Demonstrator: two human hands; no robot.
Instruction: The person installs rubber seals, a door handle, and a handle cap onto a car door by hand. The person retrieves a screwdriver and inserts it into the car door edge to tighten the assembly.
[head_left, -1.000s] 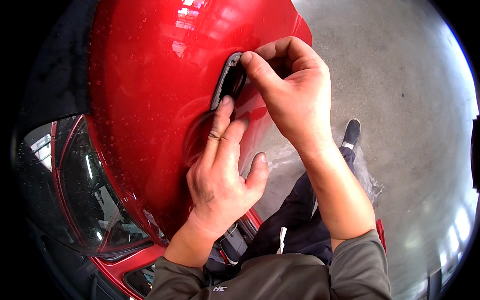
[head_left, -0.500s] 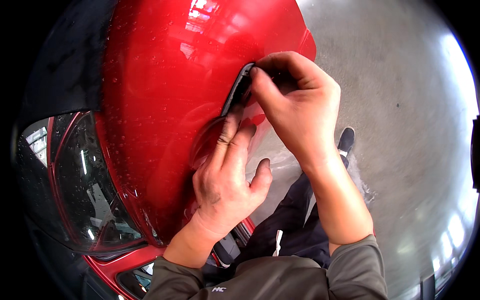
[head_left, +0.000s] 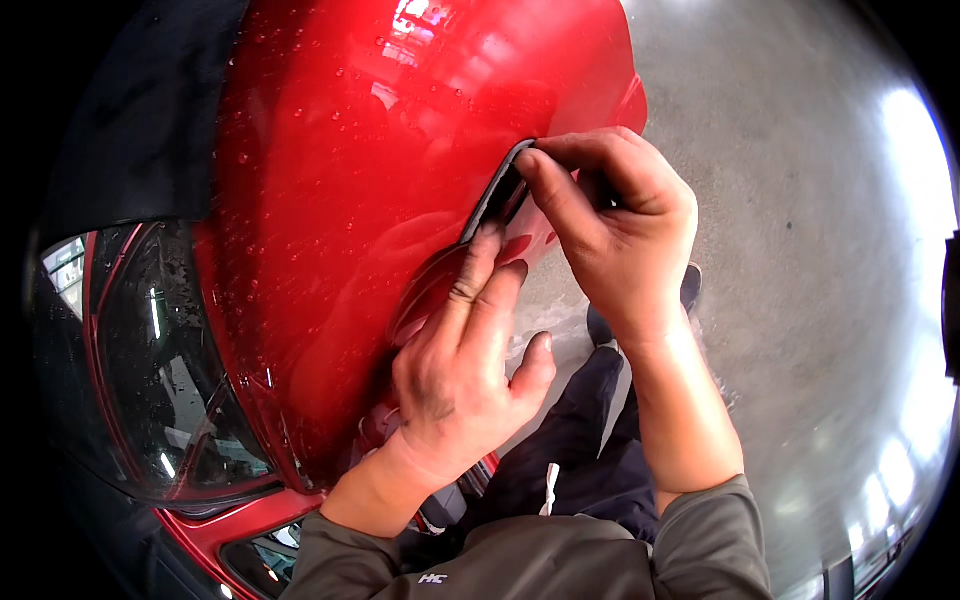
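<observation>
A narrow piece of dark trim (head_left: 490,196) with a grey edge lies against the side of a glossy red car panel (head_left: 340,200). My right hand (head_left: 630,215) pinches the upper end of this trim between thumb and bent forefinger. My left hand (head_left: 455,365) has its fingers stretched forward and the thumb apart. Its foremost fingertips touch the trim's lower end. Beneath the trim the panel curves down, and my hands hide part of that side.
Water drops dot the red panel. To the left are a dark cover (head_left: 150,110) and the car's wet window glass (head_left: 165,370). Grey concrete floor (head_left: 780,270) lies to the right. My legs and dark shoes (head_left: 600,325) are beside the car.
The car and both hands sit slightly farther right in the picture as the view shifts. My right hand keeps its pinch at the trim's upper end, and my left fingers stay at its lower end.
</observation>
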